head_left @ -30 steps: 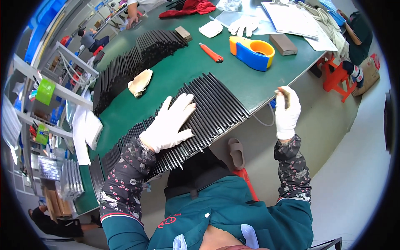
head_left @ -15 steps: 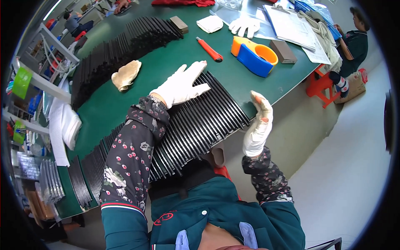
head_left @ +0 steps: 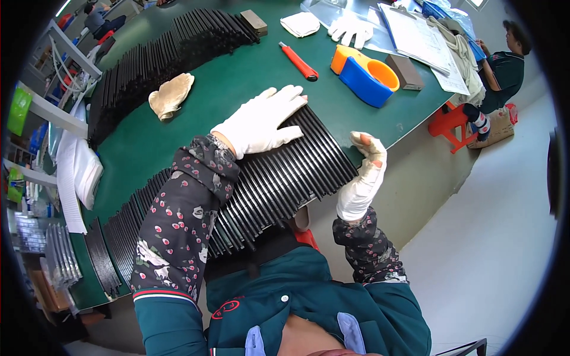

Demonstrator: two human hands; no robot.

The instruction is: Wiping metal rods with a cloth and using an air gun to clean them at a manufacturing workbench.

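Black strips [head_left: 279,178]: long, thin, glossy, laid side by side in ribbed row at near edge of green tabletop [head_left: 225,95]. Left hand [head_left: 261,121], white knit glove, fingers spread flat on row's right end. Right hand [head_left: 363,172], gloved, off tabletop edge just beside strip ends, fingers loosely curled, gripping nothing visible.

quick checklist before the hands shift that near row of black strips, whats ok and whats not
1. Left hand flat on the near row of black strips: ok.
2. Right hand at the row's end by the table edge: ok.
3. Strips overhang that edge: not ok.
4. Both gloves on: ok.
5. Red knife and tape holder away from the row: ok.
6. Right hand touching the strips: cannot tell.
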